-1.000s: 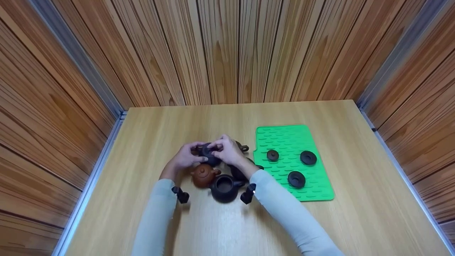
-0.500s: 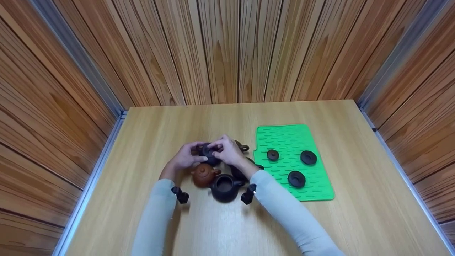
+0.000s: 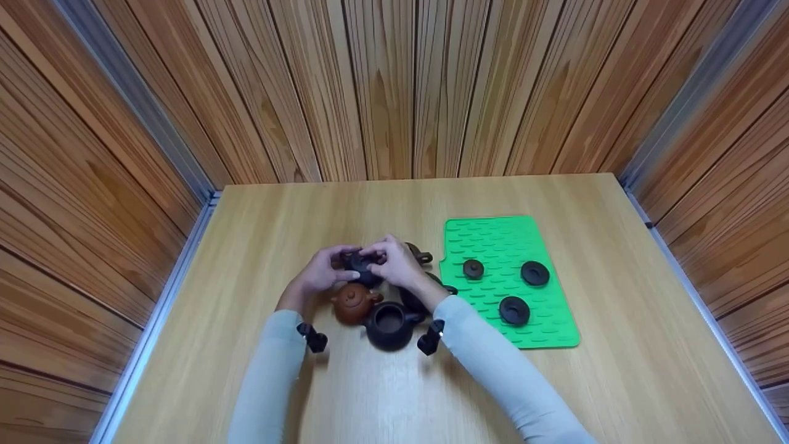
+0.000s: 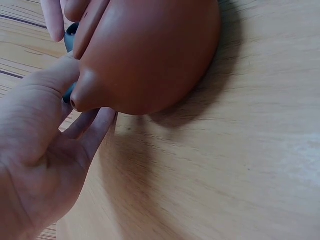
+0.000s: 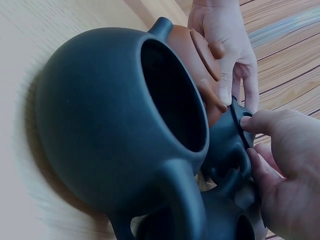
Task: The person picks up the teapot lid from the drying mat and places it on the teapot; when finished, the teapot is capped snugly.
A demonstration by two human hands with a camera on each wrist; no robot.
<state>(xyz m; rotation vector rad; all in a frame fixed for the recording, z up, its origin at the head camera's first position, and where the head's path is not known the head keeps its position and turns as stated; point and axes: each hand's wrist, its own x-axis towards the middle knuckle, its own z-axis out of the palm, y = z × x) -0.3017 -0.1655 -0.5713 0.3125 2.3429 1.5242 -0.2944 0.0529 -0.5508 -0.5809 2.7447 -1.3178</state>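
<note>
At the back left of a teapot cluster, my left hand [image 3: 319, 271] grips the side of a small black teapot [image 5: 224, 137]. From the other side my right hand [image 3: 397, 262] pinches the lid [image 5: 239, 120], which sits at the top of that pot; the fingers partly cover it. A reddish-brown teapot [image 3: 352, 305], lid on, stands just in front and fills much of the left wrist view. In front of my right forearm stands a lidless black teapot [image 3: 389, 336], large in the right wrist view. Another dark teapot [image 3: 412, 300] is partly hidden under that forearm.
A further dark teapot [image 3: 421, 255] shows behind the right hand. To the right lies a green textured mat [image 3: 493, 234] bearing a small brown lid [image 3: 473, 269] and two black lids, one at the right [image 3: 534, 273], one nearer [image 3: 514, 311]. Wooden panels [image 3: 382, 92] enclose the table.
</note>
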